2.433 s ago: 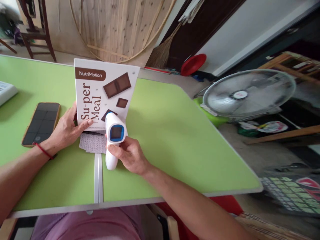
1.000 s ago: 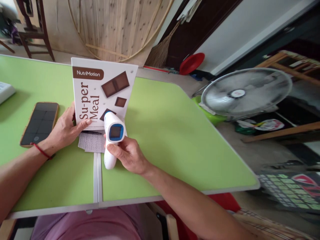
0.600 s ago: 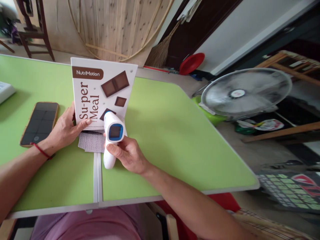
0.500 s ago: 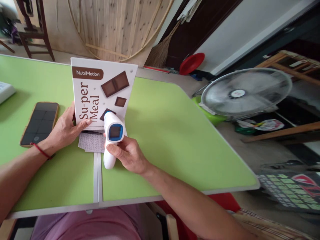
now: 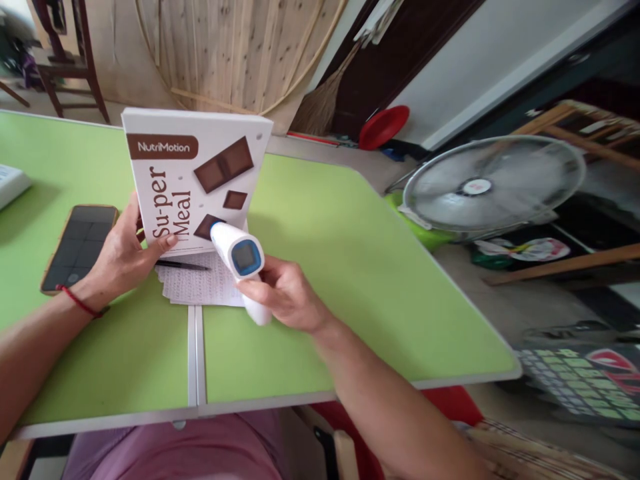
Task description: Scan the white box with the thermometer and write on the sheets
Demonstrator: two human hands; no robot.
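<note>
– From the head camera: anything in the left hand?
– A white box, held up over the green table, thumb in front, other fingers partly hidden behind.
– And in the right hand?
– A thermometer, gripped by the handle, nose overlapping the box's lower part; touching or apart, impossible to tell.
– Anything in the way?
– Papers below both, with a pen on top; a phone just beside the left hand; a fan well apart, beyond the table.
</note>
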